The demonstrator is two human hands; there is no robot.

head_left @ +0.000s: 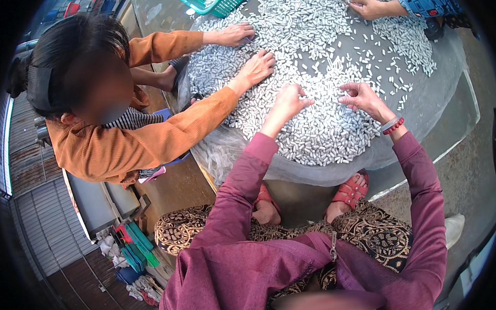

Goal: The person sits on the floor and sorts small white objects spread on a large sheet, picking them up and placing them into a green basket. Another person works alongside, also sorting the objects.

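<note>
Silver pellets (pixel 330 134) heaped across the bench (pixel 462 117), and the nearest mound sits right between the two hands! Left hand (pixel 288 105) at its left flank, right hand (pixel 365 100) at its right, facing each other. From the left fingers the thick of it lies rightward and towards the body; from the right fingers, leftward and bodyward. Neither hand looks clearly nearer. Long axes? Every which way! Fingers are curled on both; whether they pinch a pellet, I can't tell. Just left, a co-worker's hand (pixel 254 70) rests on the spread.
</note>
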